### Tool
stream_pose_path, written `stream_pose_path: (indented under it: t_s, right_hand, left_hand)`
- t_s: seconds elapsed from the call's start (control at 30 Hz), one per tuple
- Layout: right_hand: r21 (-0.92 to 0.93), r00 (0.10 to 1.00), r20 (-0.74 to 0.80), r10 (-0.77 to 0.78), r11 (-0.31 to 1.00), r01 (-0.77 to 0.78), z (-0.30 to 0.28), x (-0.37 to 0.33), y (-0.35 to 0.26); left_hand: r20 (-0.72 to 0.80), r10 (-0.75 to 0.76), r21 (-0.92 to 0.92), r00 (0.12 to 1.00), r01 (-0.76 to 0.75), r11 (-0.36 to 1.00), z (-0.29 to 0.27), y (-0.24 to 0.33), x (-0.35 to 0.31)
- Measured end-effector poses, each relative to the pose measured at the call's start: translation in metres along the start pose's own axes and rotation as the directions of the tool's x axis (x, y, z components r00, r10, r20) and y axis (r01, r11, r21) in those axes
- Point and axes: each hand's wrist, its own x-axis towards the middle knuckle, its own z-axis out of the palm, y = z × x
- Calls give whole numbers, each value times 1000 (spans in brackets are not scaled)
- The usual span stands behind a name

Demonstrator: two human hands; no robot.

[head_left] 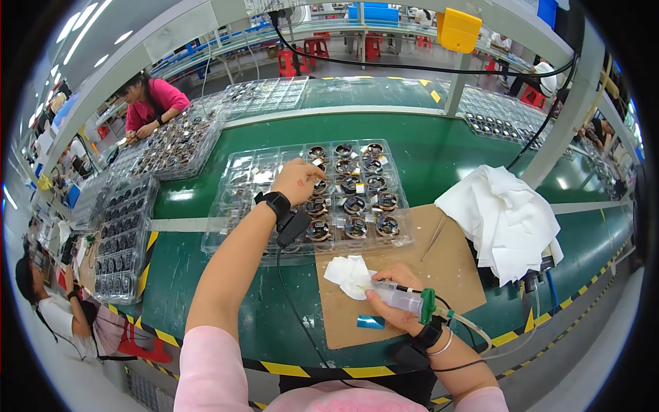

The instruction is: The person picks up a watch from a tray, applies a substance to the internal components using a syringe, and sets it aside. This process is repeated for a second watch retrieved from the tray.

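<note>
My left hand [300, 181] reaches over a clear plastic tray [237, 199], its fingers curled down at one of the round parts. What the fingertips pinch, if anything, is hidden. Several round copper-rimmed electronic parts [355, 226] sit in the tray's right-hand columns. Near me, my right hand [397, 312] is closed around a clear dispensing syringe [401, 299] with a green cap [427, 306] and a hose. A crumpled white tissue [349, 276] touches the syringe's front end, beside my thumb and fingers. Under that hand lies a brown board [439, 264].
Tweezers [434, 237] and a small blue-green piece [371, 321] lie on the board. White cloths [504, 223] are heaped at right over a device. More part trays stand at left [123, 240] and far right [491, 127]. A black cable [295, 295] trails from my left wrist. Co-workers sit nearby.
</note>
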Motion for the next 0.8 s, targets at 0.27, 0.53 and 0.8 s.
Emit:
stream_pose_path:
  t_s: [0.27, 0.53, 0.8]
  right_hand:
    - [2, 1000, 13, 17, 1000, -17, 0, 0, 1]
    - [-105, 988, 34, 149, 984, -144, -2, -10, 11]
    - [-93, 981, 61, 182, 980, -176, 3, -11, 10]
  left_hand:
    - [95, 66, 334, 993, -94, 938, 9, 12, 4]
    - [60, -31, 427, 998, 3, 904, 6, 32, 10]
    - [-89, -86, 113, 992, 96, 989, -16, 8, -11]
